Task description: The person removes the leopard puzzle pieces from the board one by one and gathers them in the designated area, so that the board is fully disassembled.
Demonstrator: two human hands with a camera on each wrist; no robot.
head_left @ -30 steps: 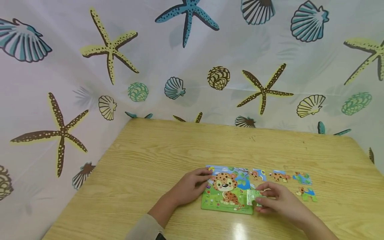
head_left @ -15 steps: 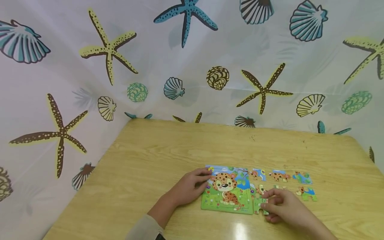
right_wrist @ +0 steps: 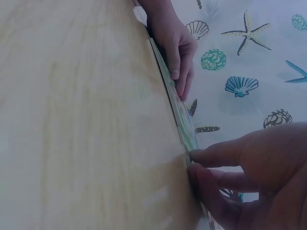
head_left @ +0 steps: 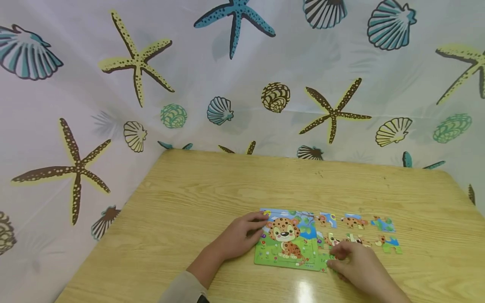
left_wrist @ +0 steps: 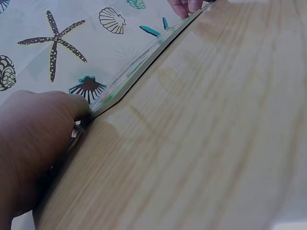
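Leopard puzzle board (head_left: 288, 242) lay lower centre on desk (head_left: 212, 189), left hand (head_left: 236, 235) rested flat-fingered on its left edge, right hand (head_left: 354, 263) pinched green puzzle piece (head_left: 326, 261) at lower-right corner, loose pieces (head_left: 382, 225) right.

two bare hands, no gloves, no rings, no watch or bracelet in sight. left hand (head_left: 238, 236) joined to a forearm ending in a loose beige fabric sleeve (head_left: 181, 290) at the bottom edge of the head view, with a small dark patch just beside the cuff, too small to identify. right hand (head_left: 356, 267) and its forearm bare down to the frame edge, no sleeve visible. short, unpainted fingernails on the left fingers (right_wrist: 178, 72) in the right wrist view. a small white tab-like bit (right_wrist: 140, 15) near the left wrist there, unclear what. something small and metallic-looking tucked under the left hand in the left wrist view, too blurred to name.
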